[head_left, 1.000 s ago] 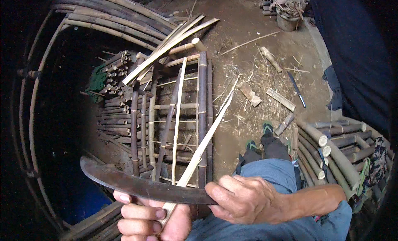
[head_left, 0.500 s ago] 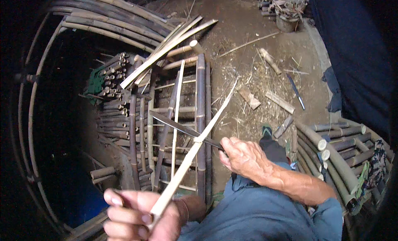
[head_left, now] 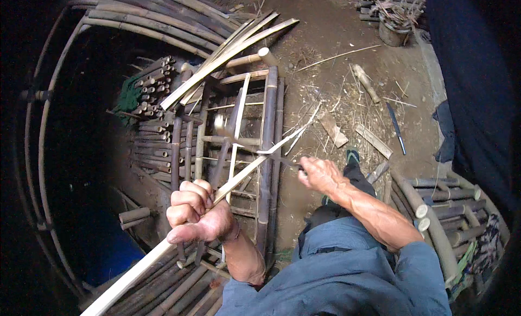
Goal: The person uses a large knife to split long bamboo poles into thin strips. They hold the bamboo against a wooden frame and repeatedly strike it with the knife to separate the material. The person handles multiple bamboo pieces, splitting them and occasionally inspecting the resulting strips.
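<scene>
"What's the left hand doing?"

"It's curling closed around a pale bamboo strip, by the near left part of the bamboo frame."

"And where is that strip running?"

"It's slanting above the frame, its thin end reaching past the frame's right rail, its other end leaving view to the frame's near left."

"The right hand?"

"It's gripping a knife in a closed fist, just right of the frame. The blade is blurring and crossing the strip near that right rail; I can't tell how deeply it's cutting."

"What else is lying around the frame?"

"Loose strips are resting across its far end, stacked poles are lying to its left, and a long dark tool is lying on the ground to its right."
</scene>
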Demonstrator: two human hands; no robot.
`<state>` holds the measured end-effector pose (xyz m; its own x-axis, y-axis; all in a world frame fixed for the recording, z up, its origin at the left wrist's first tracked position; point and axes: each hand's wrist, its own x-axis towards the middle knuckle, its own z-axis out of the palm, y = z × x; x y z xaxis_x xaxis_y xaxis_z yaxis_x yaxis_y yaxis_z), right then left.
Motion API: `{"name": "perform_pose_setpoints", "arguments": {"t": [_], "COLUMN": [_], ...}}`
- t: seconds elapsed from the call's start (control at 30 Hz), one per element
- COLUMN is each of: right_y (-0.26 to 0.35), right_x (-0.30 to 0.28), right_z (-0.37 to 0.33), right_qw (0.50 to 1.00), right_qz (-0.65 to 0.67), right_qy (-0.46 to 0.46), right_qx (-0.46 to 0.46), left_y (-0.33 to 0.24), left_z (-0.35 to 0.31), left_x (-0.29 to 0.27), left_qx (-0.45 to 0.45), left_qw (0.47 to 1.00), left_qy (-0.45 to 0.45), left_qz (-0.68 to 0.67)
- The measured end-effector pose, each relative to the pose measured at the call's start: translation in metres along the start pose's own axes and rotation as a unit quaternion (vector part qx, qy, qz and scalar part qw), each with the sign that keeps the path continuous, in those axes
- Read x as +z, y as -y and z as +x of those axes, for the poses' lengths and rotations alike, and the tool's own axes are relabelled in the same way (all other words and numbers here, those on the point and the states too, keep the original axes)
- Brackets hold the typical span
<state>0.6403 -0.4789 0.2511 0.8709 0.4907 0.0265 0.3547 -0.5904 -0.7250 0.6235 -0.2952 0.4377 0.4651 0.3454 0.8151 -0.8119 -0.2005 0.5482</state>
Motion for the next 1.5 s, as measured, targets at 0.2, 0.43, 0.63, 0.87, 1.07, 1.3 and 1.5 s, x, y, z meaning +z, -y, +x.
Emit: {"name": "perform_pose_setpoints", "arguments": {"t": [0.2, 0.43, 0.63, 0.87, 1.07, 1.3, 1.5], "right_y": [-0.067, -0.056, -0.052, -0.079, -0.08, -0.059, -0.082], "right_x": [-0.002, -0.07, -0.136, -0.154, -0.181, -0.186, -0.143], "right_z": [0.045, 0.026, 0.01, 0.035, 0.068, 0.076, 0.118], "right_qw": [0.998, 0.974, 0.976, 0.966, 0.861, 0.984, 0.987], "right_qz": [-0.015, 0.078, 0.104, 0.103, 0.295, 0.065, 0.0], "right_qy": [0.045, 0.187, 0.168, 0.174, 0.292, 0.145, -0.001], "right_qx": [0.03, 0.106, 0.096, 0.16, 0.294, 0.085, -0.163], "left_y": [0.023, 0.01, -0.023, 0.037, 0.114, 0.132, 0.143], "left_z": [0.023, 0.057, 0.109, 0.092, 0.042, 0.034, 0.047], "left_x": [0.022, 0.067, 0.109, 0.146, 0.149, 0.172, 0.17], "left_qx": [-0.01, -0.023, -0.117, -0.101, -0.056, -0.079, -0.09], "left_qw": [1.0, 0.999, 0.987, 0.992, 0.997, 0.996, 0.996], "left_qy": [-0.021, -0.034, 0.084, 0.047, 0.037, 0.002, -0.012], "left_qz": [-0.013, 0.03, -0.072, -0.065, -0.029, -0.029, 0.002]}}
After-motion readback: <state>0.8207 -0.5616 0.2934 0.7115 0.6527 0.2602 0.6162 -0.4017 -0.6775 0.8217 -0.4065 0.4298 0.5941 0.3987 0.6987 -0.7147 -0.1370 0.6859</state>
